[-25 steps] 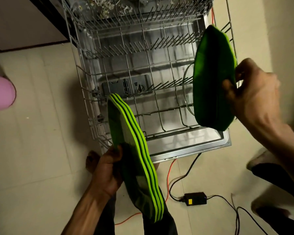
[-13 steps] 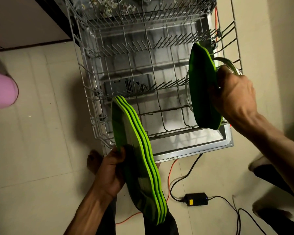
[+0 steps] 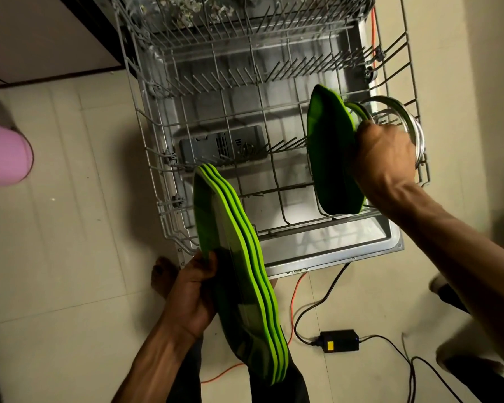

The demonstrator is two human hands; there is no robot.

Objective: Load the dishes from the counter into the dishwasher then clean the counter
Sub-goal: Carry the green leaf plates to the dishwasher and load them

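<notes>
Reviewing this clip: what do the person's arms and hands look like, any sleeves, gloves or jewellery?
Both forearms are bare, with no sleeves in view. The left hand and right hand wear no gloves. No watch, bracelet or ring shows on the visible parts.

Stack of four bright green plates (image 3: 245,274) held on edge, rims up, just in front of the dishwasher's pulled-out lower rack (image 3: 169,199). One more green plate (image 3: 330,152) stands upright in the rack's right side, bottom edge down among the wires, with a clear glass dish (image 3: 402,117) right behind it.
</notes>
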